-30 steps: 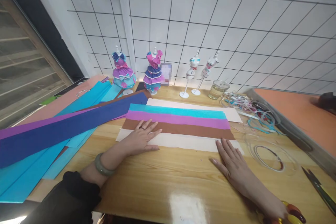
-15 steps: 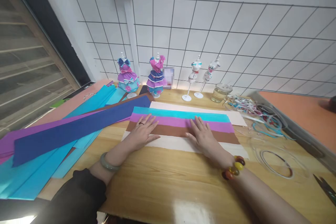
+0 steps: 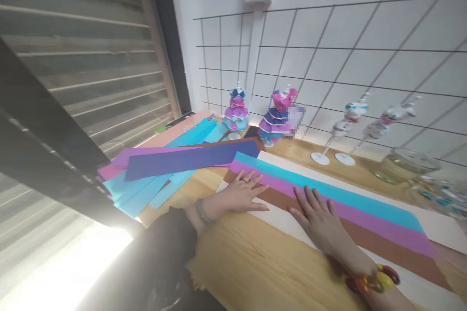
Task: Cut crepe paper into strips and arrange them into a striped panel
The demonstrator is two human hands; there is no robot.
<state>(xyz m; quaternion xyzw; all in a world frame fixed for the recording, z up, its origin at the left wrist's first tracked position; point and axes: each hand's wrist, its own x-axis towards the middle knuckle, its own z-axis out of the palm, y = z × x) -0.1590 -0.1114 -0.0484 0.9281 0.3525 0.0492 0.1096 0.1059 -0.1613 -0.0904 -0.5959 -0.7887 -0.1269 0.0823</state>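
A stack of crepe paper strips lies across the wooden table (image 3: 251, 267): white paper (image 3: 284, 221) at the bottom, then brown (image 3: 368, 238), purple (image 3: 350, 211) and turquoise (image 3: 328, 189) bands. My left hand (image 3: 242, 192) rests flat with fingers spread on the left end of the brown and purple strips. My right hand (image 3: 319, 216) lies flat, fingers stretched out, on the brown strip a little further right. Both hands hold nothing. A beaded bracelet (image 3: 372, 279) circles my right wrist.
Loose dark blue (image 3: 189, 158), purple and turquoise paper sheets (image 3: 146, 189) fan out at the left. Two dressed mini mannequins (image 3: 236, 112) and two bare ones (image 3: 339, 131) stand along the wire-grid wall. A glass jar (image 3: 404, 165) sits at the right. A shutter fills the left.
The view has swung to the left. My right hand slid from the right end of the strips leftward, close to my left hand, which stayed in place.
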